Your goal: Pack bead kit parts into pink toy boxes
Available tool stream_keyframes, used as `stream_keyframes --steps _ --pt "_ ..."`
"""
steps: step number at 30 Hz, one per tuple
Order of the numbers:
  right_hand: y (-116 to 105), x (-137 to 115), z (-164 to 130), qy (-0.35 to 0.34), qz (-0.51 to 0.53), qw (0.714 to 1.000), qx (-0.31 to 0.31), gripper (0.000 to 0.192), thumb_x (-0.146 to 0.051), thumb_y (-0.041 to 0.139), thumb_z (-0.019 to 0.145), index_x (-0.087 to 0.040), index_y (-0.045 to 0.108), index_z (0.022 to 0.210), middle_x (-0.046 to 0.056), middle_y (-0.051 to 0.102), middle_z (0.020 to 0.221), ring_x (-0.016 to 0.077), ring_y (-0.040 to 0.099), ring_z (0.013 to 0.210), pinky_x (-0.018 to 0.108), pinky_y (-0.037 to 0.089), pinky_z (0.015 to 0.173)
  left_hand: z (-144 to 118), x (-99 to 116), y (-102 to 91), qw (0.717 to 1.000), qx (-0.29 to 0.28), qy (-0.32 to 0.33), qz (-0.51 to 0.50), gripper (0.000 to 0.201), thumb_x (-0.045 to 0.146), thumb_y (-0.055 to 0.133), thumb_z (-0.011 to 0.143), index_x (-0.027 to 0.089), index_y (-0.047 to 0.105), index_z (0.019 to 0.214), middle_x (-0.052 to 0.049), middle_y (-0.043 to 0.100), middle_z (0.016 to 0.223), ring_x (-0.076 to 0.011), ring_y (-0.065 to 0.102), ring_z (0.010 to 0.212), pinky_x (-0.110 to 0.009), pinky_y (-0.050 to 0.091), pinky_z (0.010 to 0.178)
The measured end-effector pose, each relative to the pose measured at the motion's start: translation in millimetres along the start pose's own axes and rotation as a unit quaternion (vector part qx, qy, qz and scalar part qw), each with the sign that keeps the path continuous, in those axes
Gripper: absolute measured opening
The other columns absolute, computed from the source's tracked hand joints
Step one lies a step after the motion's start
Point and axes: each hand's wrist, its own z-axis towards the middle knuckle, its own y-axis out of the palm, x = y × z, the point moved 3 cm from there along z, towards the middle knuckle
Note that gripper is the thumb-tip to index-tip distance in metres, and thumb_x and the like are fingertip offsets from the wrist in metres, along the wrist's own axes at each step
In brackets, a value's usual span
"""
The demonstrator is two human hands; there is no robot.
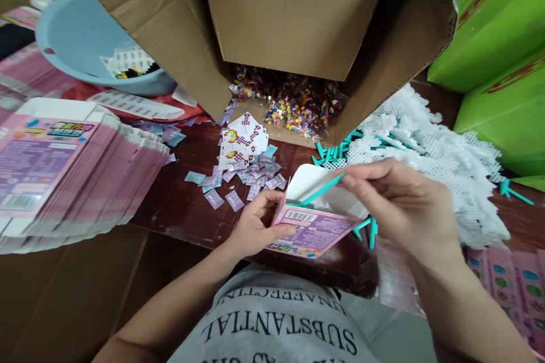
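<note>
From the head view: my left hand (258,227) holds the left end of a small pink-and-purple box (319,233), thumb across its printed side. The box is tilted with its mouth open, over the near edge of the bench (170,207). My right hand (395,204) has a narrow pinch, thumb and fingertips together on one end of a teal stick (321,190); the stick's other end is in the box mouth.

Just beyond the box, purple and blue packets (234,200) lie scattered, with printed leaflets (247,135) among them. At the far edge stands a big open carton (293,22) with clear bags of coloured beads (298,113) inside. Towards the bench's right side I have a heap of white mesh pieces (438,153), more teal sticks (334,153) at its left, and green boxes (502,102) behind. Towards the left side are a stack of flattened boxes (102,176) and, farther back, a blue basin (85,28).
</note>
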Motion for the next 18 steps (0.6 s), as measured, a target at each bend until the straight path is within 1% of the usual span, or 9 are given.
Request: stream_keyframes --steps 2,4,7,10,12,13,15,16,18 --pt "2.8 3.7 -2.8 -0.035 -0.087 0.992 -0.085 0.011 -0.025 0.066 0.104 -0.027 0.077 0.102 -0.001 0.082 0.097 0.0136 0.075 0.078 0.028 0.057 0.067 -0.9 -5.4 -0.9 1.0 0.005 -0.007 0.001 0.051 0.03 0.098 0.075 0.02 0.069 0.115 -0.003 0.081 0.102 -0.0158 0.076 0.088 -0.024 0.061 0.078" --pt "6.2 7.3 -4.7 -0.063 -0.156 0.97 -0.178 0.019 -0.029 0.06 0.108 -0.025 0.076 0.099 0.0 0.081 0.096 0.0155 0.075 0.08 0.031 0.056 0.069 -1.8 -10.0 -3.1 1.0 0.013 -0.017 0.013 0.049 0.032 0.097 0.076 0.02 0.068 0.114 -0.003 0.081 0.102 -0.0162 0.077 0.088 -0.025 0.061 0.079" --pt "7.8 10.4 -5.4 -0.079 -0.198 0.944 -0.251 0.027 -0.04 0.058 0.11 -0.022 0.075 0.097 0.003 0.081 0.097 0.0208 0.076 0.092 0.04 0.058 0.085 -2.2 -14.2 -6.4 0.999 0.019 -0.025 0.041 0.047 0.034 0.095 0.08 0.02 0.068 0.116 -0.005 0.08 0.104 -0.018 0.077 0.092 -0.027 0.062 0.083" --pt "6.4 14.2 -7.4 -0.111 -0.22 0.94 -0.236 0.025 -0.04 0.058 0.111 -0.023 0.075 0.101 0.004 0.081 0.105 0.0242 0.075 0.106 0.05 0.053 0.103 -1.3 -16.6 -6.9 0.997 0.011 0.003 0.075 0.05 0.034 0.092 0.084 0.021 0.066 0.125 -0.008 0.078 0.115 -0.0208 0.076 0.101 -0.031 0.062 0.09" --pt "4.9 23.7 -12.7 -0.123 -0.225 0.952 -0.168 0.017 -0.038 0.063 0.108 -0.025 0.074 0.112 0.006 0.078 0.122 0.0275 0.07 0.121 0.055 0.049 0.111 -0.7 -17.8 -6.7 0.995 0.013 0.052 0.088 0.063 0.032 0.086 0.09 0.028 0.056 0.146 -0.008 0.074 0.125 -0.0216 0.074 0.109 -0.035 0.061 0.095" --pt "4.8 31.9 -17.4 -0.114 -0.214 0.962 -0.123 0.019 -0.038 0.067 0.106 -0.026 0.072 0.121 0.008 0.075 0.132 0.0293 0.067 0.129 0.056 0.048 0.113 -0.7 -18.5 -6.3 0.992 0.01 0.081 0.095 0.074 0.03 0.082 0.094 0.033 0.044 0.158 -0.008 0.072 0.13 -0.0218 0.072 0.114 -0.037 0.061 0.098" --pt "9.0 55.4 -31.7 -0.058 -0.142 0.986 -0.06 0.039 -0.039 0.074 0.101 -0.028 0.063 0.136 0.011 0.068 0.142 0.0295 0.064 0.133 0.052 0.054 0.11 -1.5 -20.7 -5.8 0.984 -0.005 0.13 0.119 0.09 0.027 0.073 0.101 0.042 0.017 0.171 -0.008 0.066 0.141 -0.0226 0.069 0.122 -0.041 0.059 0.104" --pt "13.8 69.0 -40.8 -0.017 -0.079 0.995 -0.052 0.045 -0.039 0.075 0.1 -0.029 0.058 0.141 0.011 0.067 0.141 0.0275 0.067 0.128 0.048 0.059 0.105 -2.2 -22.3 -6.2 0.98 -0.014 0.141 0.14 0.092 0.027 0.069 0.102 0.043 0.012 0.172 -0.009 0.062 0.146 -0.0234 0.067 0.126 -0.042 0.057 0.107" --pt "26.0 93.1 -60.7 0.054 0.055 0.995 -0.07 0.045 -0.037 0.073 0.102 -0.032 0.055 0.143 0.008 0.069 0.136 0.0222 0.073 0.114 0.041 0.065 0.093 -4.1 -26.0 -9.1 0.973 -0.034 0.13 0.189 0.079 0.028 0.069 0.102 0.04 0.027 0.168 -0.009 0.061 0.147 -0.0245 0.065 0.127 -0.042 0.056 0.108"
